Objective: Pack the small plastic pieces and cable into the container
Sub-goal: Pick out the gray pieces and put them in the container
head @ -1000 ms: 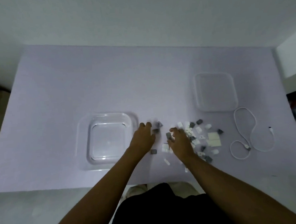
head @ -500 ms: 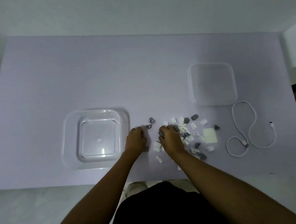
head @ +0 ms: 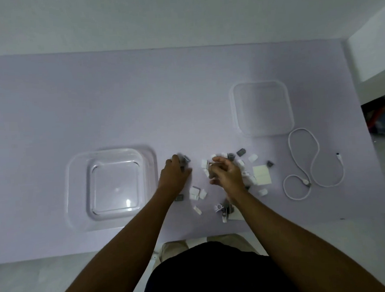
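Left grip: Our left hand (head: pixel 175 174) sits knuckles-up just right of the container, with its fingers curled down onto two grey pieces (head: pixel 184 160). Blur hides whether they are actually pinched, so we cannot tell.
Right grip: Our right hand (head: pixel 227 173) is turned thumb-side up over the pile. Its fingers are curled in around a few white pieces, which we read as a closed hold with something in it.
Pieces: The small plastic pieces (head: pixel 253 158) lie scattered on the desk (head: pixel 138 92) between container and cable. Some sit under the right hand, and a few strays lie nearer us.
Container: The clear container (head: pixel 77 189) stands left of both hands with nothing inside.
Cable: The white cable (head: pixel 306 182) lies in loose loops at the right, below the lid (head: pixel 262 108) and well apart from our hands.
Change: Half a second ago both hands were pressed low on the pieces. Now the right has lifted and rolled with its catch, while the left has stayed by the grey ones. The container has gained nothing.
Meaning: We judge that gathering is under way and the first drop is not yet made. The right handful must cross past the left hand to reach the container.
Risk: Small pieces could slip out of a loose handful on the way.
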Demonstrator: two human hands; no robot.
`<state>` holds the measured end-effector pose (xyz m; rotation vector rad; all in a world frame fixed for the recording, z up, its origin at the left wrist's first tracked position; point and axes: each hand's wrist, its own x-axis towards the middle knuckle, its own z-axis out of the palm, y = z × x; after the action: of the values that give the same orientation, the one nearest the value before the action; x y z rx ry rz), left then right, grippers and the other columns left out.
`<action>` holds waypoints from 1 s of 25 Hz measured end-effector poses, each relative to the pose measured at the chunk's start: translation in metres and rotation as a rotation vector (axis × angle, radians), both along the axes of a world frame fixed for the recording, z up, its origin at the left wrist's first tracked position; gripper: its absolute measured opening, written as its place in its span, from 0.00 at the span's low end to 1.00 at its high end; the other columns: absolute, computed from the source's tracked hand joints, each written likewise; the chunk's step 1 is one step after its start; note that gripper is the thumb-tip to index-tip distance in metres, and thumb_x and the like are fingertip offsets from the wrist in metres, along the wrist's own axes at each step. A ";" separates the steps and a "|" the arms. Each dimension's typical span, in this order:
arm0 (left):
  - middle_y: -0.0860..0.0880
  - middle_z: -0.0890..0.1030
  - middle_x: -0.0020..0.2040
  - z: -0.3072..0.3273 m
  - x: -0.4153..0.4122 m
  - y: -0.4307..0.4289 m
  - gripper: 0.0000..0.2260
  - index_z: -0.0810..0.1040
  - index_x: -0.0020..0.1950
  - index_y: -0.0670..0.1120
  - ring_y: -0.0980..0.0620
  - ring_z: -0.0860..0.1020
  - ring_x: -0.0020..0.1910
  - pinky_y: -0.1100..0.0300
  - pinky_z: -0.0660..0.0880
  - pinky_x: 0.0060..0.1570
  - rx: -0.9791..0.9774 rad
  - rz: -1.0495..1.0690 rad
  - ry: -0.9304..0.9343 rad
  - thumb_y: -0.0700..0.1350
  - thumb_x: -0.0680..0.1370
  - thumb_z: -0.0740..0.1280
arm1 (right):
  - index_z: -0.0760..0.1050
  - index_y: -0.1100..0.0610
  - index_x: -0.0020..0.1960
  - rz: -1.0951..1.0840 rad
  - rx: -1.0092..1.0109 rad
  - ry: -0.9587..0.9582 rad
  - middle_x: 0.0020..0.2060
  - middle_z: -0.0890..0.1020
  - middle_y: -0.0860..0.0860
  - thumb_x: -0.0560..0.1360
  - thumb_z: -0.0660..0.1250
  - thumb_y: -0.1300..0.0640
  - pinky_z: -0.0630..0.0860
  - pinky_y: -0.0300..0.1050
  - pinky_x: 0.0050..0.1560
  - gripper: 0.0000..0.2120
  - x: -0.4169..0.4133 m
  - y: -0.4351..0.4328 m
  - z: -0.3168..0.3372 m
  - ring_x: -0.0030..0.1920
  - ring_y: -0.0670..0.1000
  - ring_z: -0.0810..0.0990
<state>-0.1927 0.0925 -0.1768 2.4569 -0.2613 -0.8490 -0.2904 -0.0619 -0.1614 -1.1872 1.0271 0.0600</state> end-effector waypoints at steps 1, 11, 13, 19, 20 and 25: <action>0.46 0.75 0.54 -0.002 -0.001 -0.003 0.18 0.71 0.61 0.45 0.47 0.77 0.51 0.57 0.72 0.49 0.002 -0.029 -0.011 0.53 0.78 0.67 | 0.80 0.56 0.52 -0.095 0.189 -0.015 0.41 0.83 0.54 0.78 0.65 0.64 0.78 0.46 0.33 0.08 -0.001 -0.005 0.004 0.35 0.51 0.80; 0.49 0.71 0.30 0.008 0.004 -0.008 0.16 0.67 0.35 0.44 0.51 0.71 0.31 0.59 0.63 0.30 -0.070 0.150 -0.007 0.48 0.82 0.58 | 0.72 0.56 0.30 -0.052 0.003 0.104 0.26 0.74 0.53 0.79 0.64 0.48 0.63 0.41 0.28 0.21 -0.015 -0.029 -0.001 0.25 0.51 0.71; 0.49 0.71 0.30 0.009 0.005 -0.009 0.16 0.66 0.35 0.45 0.52 0.70 0.29 0.59 0.64 0.30 -0.046 0.143 -0.009 0.48 0.82 0.58 | 0.73 0.54 0.31 0.110 -0.452 0.117 0.26 0.75 0.48 0.80 0.66 0.50 0.67 0.40 0.31 0.19 -0.017 -0.027 -0.012 0.27 0.47 0.73; 0.40 0.81 0.44 0.010 0.009 -0.017 0.18 0.67 0.59 0.42 0.37 0.80 0.43 0.55 0.71 0.38 0.002 -0.046 -0.101 0.55 0.80 0.64 | 0.76 0.54 0.51 0.481 -0.789 0.184 0.43 0.85 0.53 0.76 0.70 0.44 0.79 0.47 0.42 0.14 -0.017 -0.023 -0.025 0.43 0.53 0.83; 0.39 0.82 0.48 0.008 0.010 -0.018 0.20 0.66 0.61 0.43 0.37 0.81 0.46 0.54 0.72 0.40 0.018 -0.082 -0.100 0.57 0.79 0.64 | 0.76 0.54 0.53 0.510 -0.834 0.197 0.44 0.85 0.54 0.76 0.70 0.45 0.80 0.47 0.43 0.14 -0.015 -0.022 -0.024 0.45 0.55 0.84; 0.42 0.81 0.44 -0.005 0.008 -0.018 0.17 0.67 0.57 0.43 0.47 0.75 0.36 0.55 0.70 0.37 0.100 -0.188 -0.109 0.56 0.81 0.62 | 0.75 0.58 0.56 0.561 -0.939 0.214 0.50 0.84 0.57 0.77 0.70 0.51 0.78 0.49 0.47 0.13 -0.017 -0.024 -0.027 0.51 0.58 0.83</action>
<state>-0.1846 0.0741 -0.1813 2.6066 -0.5080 -0.8237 -0.3071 -0.0863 -0.1884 -2.3509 0.8827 0.1568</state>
